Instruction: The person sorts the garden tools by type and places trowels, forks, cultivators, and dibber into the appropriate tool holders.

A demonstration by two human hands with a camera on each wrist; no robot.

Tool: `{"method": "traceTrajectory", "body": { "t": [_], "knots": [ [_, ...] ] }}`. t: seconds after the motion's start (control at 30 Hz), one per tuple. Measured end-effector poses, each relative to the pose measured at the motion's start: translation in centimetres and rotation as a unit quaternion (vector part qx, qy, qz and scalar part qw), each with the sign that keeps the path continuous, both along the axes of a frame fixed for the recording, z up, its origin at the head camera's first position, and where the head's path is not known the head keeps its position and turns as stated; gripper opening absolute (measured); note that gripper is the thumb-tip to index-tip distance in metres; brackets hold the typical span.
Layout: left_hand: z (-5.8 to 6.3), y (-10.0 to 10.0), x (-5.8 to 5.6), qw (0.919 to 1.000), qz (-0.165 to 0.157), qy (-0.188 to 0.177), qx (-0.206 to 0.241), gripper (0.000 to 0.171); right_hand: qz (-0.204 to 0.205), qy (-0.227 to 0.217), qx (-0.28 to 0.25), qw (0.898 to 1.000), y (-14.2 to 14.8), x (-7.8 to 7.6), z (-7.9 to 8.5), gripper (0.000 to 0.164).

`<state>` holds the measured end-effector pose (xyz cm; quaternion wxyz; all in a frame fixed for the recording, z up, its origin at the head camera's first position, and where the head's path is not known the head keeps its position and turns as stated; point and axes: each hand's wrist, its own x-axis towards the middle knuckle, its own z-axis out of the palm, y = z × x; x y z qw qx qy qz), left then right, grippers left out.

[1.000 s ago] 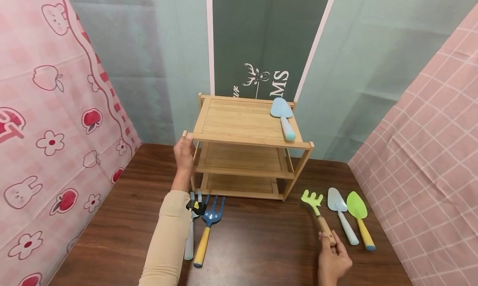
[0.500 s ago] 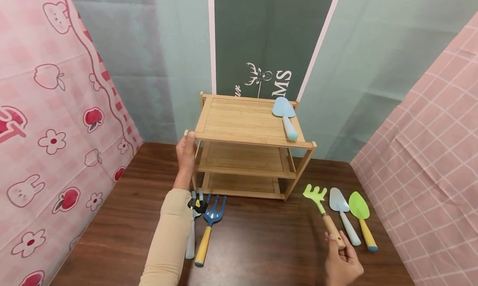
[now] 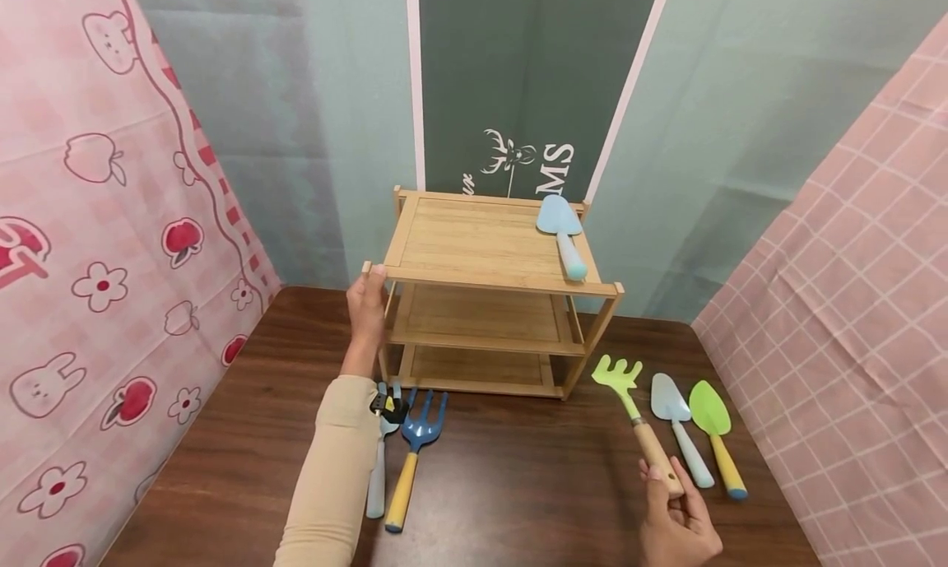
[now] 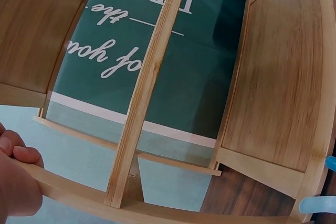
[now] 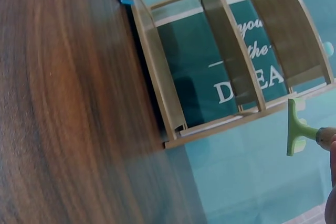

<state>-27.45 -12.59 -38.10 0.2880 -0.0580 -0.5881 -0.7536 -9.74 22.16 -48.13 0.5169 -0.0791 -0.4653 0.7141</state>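
My left hand grips the front left corner of a three-tier wooden shelf rack. In the left wrist view its fingers curl around the rack's frame. My right hand holds a small green hand rake by the end of its wooden handle, tines pointing away toward the rack. The right wrist view shows the rake's head past the rack's side, with most of the hand cut off at the edge. A light-blue trowel lies on the right of the top tier.
Right of the rake lie a pale blue trowel and a green trowel with a yellow handle. A blue fork with a yellow handle and a pale-handled fork, partly behind the left wrist, lie at front left. Patterned cloths hang around the table.
The right hand has raised the rake and shifted slightly to the right, so its tines appear higher. My left hand stays on the rack's corner.
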Motion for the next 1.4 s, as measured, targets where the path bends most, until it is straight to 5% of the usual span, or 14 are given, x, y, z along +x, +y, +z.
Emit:
{"method": "traceTrajectory", "body": {
  "t": [0.37, 0.83, 1.13, 1.4],
  "knots": [
    [0.0, -0.2, -0.2, 1.0000, -0.004, 0.008, -0.004, 0.034, 0.034, 0.019, 0.043, 0.998, -1.6, 0.1, 0.8, 0.027],
    [-0.1, -0.3, -0.2, 0.9999, -0.004, 0.006, -0.007, 0.033, 0.098, 0.083, 0.102, 0.987, -2.3, -1.5, 0.2, 0.032],
    [0.1, -0.1, -0.1, 0.9999, 0.001, 0.011, 0.009, 0.034, 0.088, 0.081, 0.118, 0.986, -2.7, -3.0, 0.9, 0.031],
    [-0.1, 0.0, -0.1, 0.9998, 0.005, 0.019, 0.003, 0.035, 0.080, 0.101, 0.105, 0.986, -2.2, -3.7, -0.2, 0.033]
  ]
}}
